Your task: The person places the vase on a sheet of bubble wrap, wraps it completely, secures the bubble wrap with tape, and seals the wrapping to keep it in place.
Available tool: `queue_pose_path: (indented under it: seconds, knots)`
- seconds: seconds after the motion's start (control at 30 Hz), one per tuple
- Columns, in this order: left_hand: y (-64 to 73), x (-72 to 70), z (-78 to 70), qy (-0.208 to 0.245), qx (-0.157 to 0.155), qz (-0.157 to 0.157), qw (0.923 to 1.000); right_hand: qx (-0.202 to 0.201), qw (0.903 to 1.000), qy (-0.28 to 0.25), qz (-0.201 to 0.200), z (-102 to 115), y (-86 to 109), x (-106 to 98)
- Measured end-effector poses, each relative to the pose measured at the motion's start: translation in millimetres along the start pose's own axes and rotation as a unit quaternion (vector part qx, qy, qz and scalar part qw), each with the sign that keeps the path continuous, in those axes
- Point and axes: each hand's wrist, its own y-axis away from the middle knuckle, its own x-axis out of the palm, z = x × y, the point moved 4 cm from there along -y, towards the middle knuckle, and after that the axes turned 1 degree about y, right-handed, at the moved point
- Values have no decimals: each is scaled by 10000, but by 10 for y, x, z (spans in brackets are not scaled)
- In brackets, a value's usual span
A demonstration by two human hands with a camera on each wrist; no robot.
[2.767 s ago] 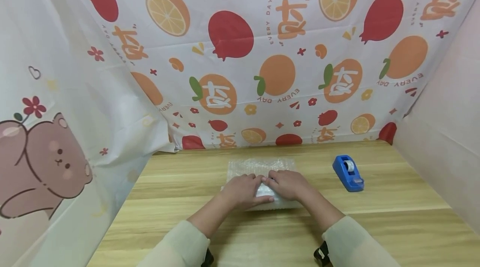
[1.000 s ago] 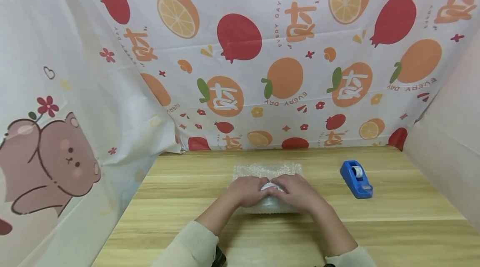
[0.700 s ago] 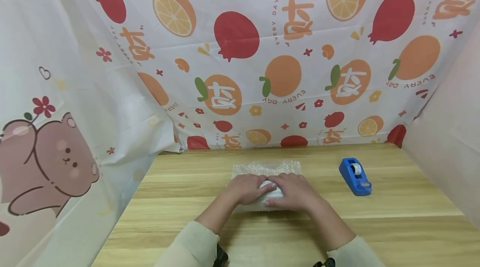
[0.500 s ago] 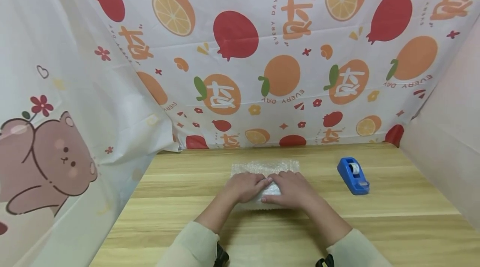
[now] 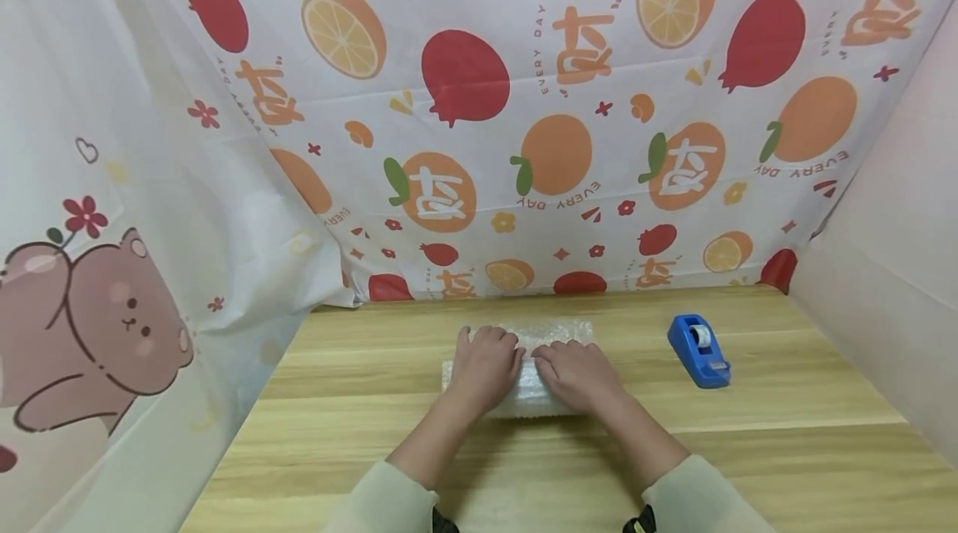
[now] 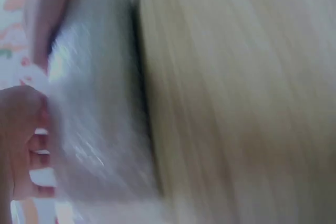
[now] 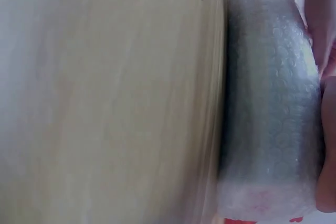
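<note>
A thick roll of clear bubble wrap (image 5: 530, 397) lies crosswise on the wooden table, with a flat flap of the same wrap (image 5: 572, 331) spread behind it. Whatever is inside the roll is hidden. My left hand (image 5: 486, 368) rests over the roll's left part. In the left wrist view its fingers (image 6: 39, 159) are spread apart, tips at the far side. My right hand (image 5: 579, 375) grips the roll's right part, fingers bent over the top. Both thumbs point inward, close to each other. The right wrist view shows the bubbled near face of the roll (image 7: 275, 98).
A blue tape dispenser (image 5: 699, 354) holding a tape roll stands to the right on the wooden table (image 5: 359, 400). A fruit-print curtain (image 5: 554, 225) hangs along the back edge, and pale sheets close off both sides.
My left hand has shifted from gripping the roll's near side to lying farther over it, fingers spread. My right thumb has moved up from the near face to the top.
</note>
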Motion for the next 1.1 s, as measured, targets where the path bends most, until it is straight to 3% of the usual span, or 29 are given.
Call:
queue_pose_path:
  seconds: [0.07,0.27,0.53,0.87,1.1]
  knots:
    - [-13,-9,-54,104,-177,93,9997,70,9999,12,-118,-7,-19,2]
    - [-9,177,-59,415,-946,919,9904,186,9995,-102,-237,-16,-65,22]
    - [-85,283,-5,727,-1051,711,9892,381,9987,-255,-218,-56,-117,2]
    - [-206,292,42,834,-1288,928,9838,638,9970,-415,-112,-121,-212,-11]
    - [-149,309,46,834,-1337,1065,9817,728,9959,-529,-94,-102,-202,28]
